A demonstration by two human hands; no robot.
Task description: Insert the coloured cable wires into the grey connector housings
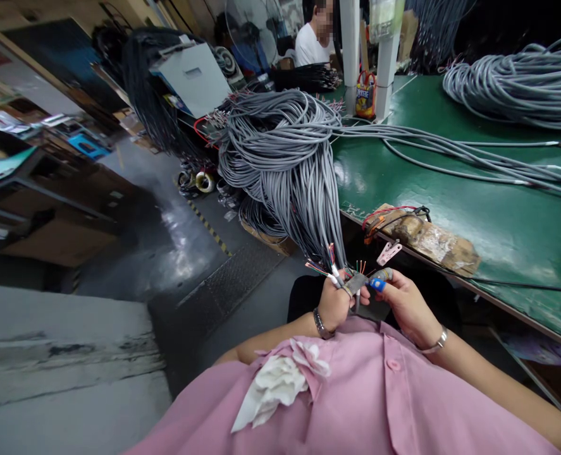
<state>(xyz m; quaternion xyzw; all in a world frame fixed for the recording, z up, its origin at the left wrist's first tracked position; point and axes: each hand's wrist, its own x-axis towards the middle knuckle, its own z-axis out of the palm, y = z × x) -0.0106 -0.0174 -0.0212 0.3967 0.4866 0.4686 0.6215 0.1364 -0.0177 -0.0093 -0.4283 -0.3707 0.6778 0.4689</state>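
- Green counter [455,183] at right
- Grey cable bundle [280,145] drapes beside its left edge
- Right hand [410,308], fingers bent near the cable ends [336,276], grip unclear
- Left hand [333,304] clasps those cable ends
- Pink clip [389,253] by the counter's edge

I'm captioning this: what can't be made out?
All in the head view:
Thin wires by the left hand: too small to count.
What the right hand pinches, if anything: too small, fingers in front.
Large grey coil: cut off by right edge.
Person's lower body: behind dark cables.
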